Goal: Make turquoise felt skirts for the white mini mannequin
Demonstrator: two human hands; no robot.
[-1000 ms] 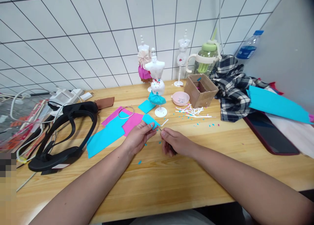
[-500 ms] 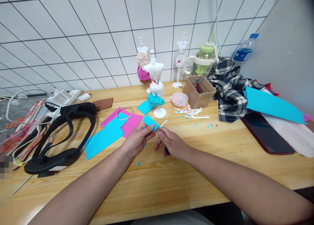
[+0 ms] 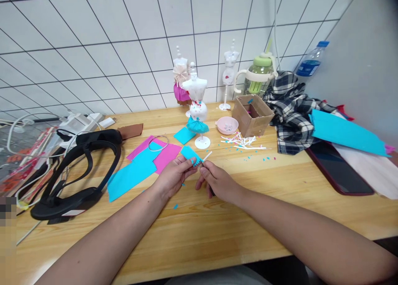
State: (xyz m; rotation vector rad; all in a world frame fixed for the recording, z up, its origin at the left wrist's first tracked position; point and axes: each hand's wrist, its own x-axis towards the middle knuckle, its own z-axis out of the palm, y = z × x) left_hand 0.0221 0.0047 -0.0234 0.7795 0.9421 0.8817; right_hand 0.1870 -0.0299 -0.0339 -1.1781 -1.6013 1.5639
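Note:
My left hand (image 3: pixel 177 171) pinches a small piece of blue crepe paper (image 3: pixel 190 153) between thumb and fingers. The paper's near right edge is notched. My right hand (image 3: pixel 217 179) is closed around a pair of scissors (image 3: pixel 212 191), mostly hidden by the fingers, with a dark handle end showing below. Their thin tips meet the notched edge. A white strip (image 3: pixel 207 156) lies just beyond the right fingers. Behind the hands stands a small white mannequin (image 3: pixel 195 89) in a blue paper skirt (image 3: pixel 198 126).
Blue (image 3: pixel 132 175) and pink paper sheets (image 3: pixel 168 155) lie left, beside a black headset (image 3: pixel 77 200). A pink dish (image 3: pixel 228 126), cardboard box (image 3: pixel 253 117) and white scraps (image 3: pixel 244 142) sit right. A phone (image 3: pixel 340 173), plaid cloth (image 3: pixel 290 123) and jug (image 3: pixel 259 75) are farther right.
The right fingers and scissors have shifted very slightly at the paper's edge. Both hands keep their hold, and everything else stays in place.

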